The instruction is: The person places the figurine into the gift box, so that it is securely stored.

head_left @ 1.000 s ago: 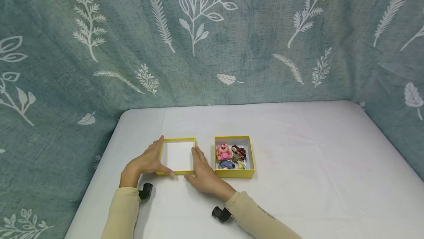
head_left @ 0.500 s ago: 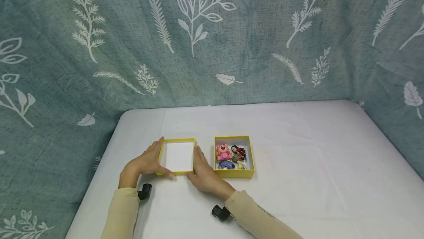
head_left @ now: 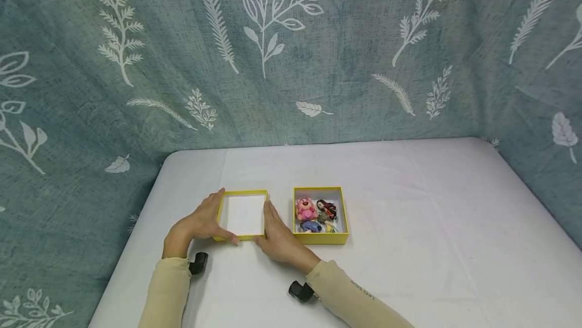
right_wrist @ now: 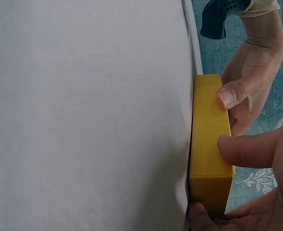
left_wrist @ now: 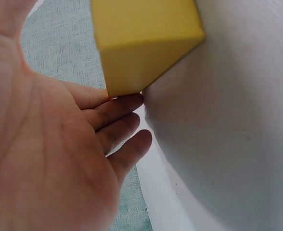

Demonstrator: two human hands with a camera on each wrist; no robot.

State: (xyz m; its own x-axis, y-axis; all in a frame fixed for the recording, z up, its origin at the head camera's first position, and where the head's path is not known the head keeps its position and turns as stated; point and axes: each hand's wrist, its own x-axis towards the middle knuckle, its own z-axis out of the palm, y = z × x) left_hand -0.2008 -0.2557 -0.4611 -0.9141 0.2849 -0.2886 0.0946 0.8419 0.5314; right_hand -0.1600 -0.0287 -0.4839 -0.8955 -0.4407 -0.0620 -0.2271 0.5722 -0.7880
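A square yellow box [head_left: 243, 193] with a white inside lies on the table, its hollow side up. My left hand [head_left: 202, 222] holds its left side, thumb at the near wall and fingertips by the far left corner. On the other side, my right hand [head_left: 282, 239] grips the right wall, with its thumb on the near wall. Both thumbs press the yellow near wall [right_wrist: 210, 130] in the right wrist view. In the left wrist view, fingertips [left_wrist: 132, 100] touch the box [left_wrist: 146, 29] at its lower edge.
To the right stands a second yellow box [head_left: 320, 238] with small toy figures inside, among them a pink bear [head_left: 306, 209] and a dark-haired doll [head_left: 327, 210]. White cloth covers the table [head_left: 409, 247]. A green leaf-patterned curtain [head_left: 354, 55] hangs behind.
My right hand has closed in slightly on the box's right wall and near corner. The left hand has barely moved. Both boxes stay where they were.
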